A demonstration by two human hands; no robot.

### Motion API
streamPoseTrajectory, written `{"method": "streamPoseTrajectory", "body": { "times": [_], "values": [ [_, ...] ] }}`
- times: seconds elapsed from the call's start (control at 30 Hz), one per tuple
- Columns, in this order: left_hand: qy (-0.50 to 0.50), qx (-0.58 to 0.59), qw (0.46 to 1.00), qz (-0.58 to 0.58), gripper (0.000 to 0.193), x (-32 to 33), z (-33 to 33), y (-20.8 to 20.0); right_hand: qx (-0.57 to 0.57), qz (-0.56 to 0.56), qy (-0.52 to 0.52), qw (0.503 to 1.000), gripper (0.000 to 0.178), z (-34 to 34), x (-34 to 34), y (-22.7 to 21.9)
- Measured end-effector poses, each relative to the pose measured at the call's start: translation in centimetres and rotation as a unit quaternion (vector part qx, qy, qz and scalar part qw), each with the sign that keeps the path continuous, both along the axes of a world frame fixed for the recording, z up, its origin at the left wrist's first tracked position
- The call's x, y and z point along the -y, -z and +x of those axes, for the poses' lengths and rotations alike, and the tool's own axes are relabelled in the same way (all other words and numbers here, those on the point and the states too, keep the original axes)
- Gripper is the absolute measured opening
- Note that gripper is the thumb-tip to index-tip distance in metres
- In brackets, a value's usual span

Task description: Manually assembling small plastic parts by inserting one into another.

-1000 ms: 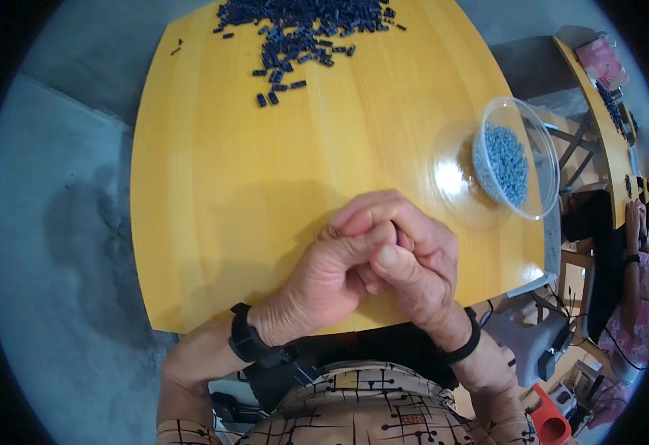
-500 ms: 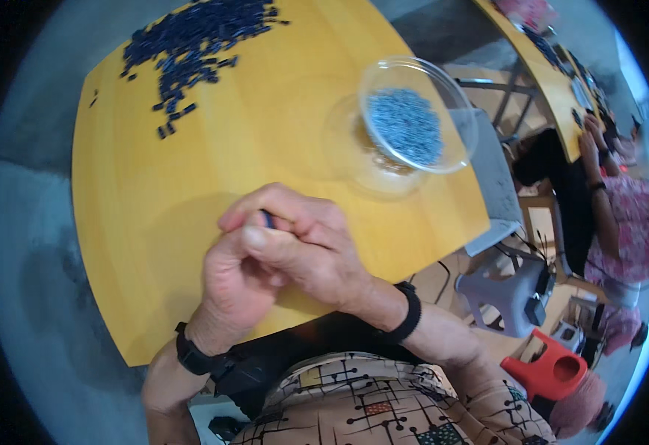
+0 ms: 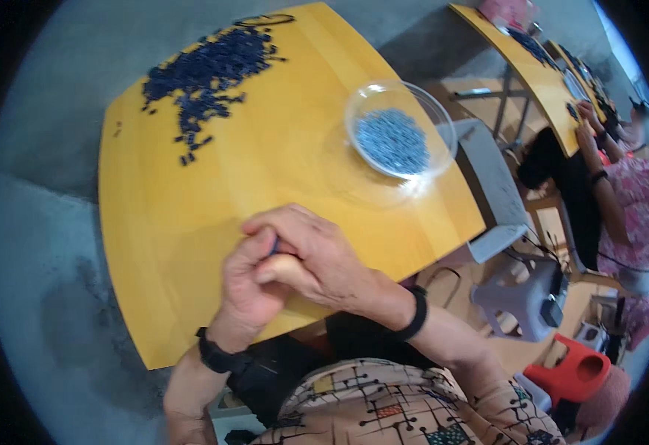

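Note:
Above the near part of the yellow table (image 3: 169, 237), my left hand (image 3: 252, 285) and my right hand (image 3: 317, 256) are closed together. A small dark blue piece (image 3: 274, 245) shows between their fingers, mostly hidden by them. Farther off on the left lies a heap of similar small dark blue pieces (image 3: 213, 70). Right of the heap stands a clear round plastic bowl (image 3: 441, 133), with many small grey-blue pieces (image 3: 391, 141) in it.
A thin dark loop (image 3: 265, 20) lies at the table's far edge. Beyond the right edge are a grey stool (image 3: 521, 300), a red stool (image 3: 569, 374) and a grey bench-like piece (image 3: 491, 174). Another person in pink (image 3: 628, 200) works at a second yellow table (image 3: 517, 55).
The view has shifted, so the table's far edge and the dark loop now show. My hands stay clasped round the small piece, with the fingers slightly rearranged.

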State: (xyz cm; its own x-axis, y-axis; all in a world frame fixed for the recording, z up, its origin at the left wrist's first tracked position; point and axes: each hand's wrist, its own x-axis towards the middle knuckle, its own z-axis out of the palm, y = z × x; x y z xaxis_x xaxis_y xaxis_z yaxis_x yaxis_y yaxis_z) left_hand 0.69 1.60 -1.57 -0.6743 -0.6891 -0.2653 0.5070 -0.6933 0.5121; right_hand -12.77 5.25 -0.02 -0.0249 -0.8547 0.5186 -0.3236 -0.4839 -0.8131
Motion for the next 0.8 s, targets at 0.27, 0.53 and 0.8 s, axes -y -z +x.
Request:
{"method": "streamPoseTrajectory", "body": {
  "times": [0.27, 0.53, 0.8],
  "values": [
    [0.069, -0.053, 0.994, 0.058, 0.014, 0.1, -0.1, 0.4, -0.113, -0.015, 0.027, 0.993, 0.043, -1.2, -0.8, -0.7],
    [0.054, -0.051, 0.994, 0.080, 0.016, 0.1, -0.4, 0.1, -0.103, 0.018, 0.012, 0.994, 0.040, -1.4, -0.5, -0.4],
    [0.045, -0.014, 0.998, 0.038, 0.015, 0.2, -0.4, -0.6, -0.015, 0.039, -0.019, 0.999, 0.036, -1.5, -0.6, -0.6]
  ]
}}
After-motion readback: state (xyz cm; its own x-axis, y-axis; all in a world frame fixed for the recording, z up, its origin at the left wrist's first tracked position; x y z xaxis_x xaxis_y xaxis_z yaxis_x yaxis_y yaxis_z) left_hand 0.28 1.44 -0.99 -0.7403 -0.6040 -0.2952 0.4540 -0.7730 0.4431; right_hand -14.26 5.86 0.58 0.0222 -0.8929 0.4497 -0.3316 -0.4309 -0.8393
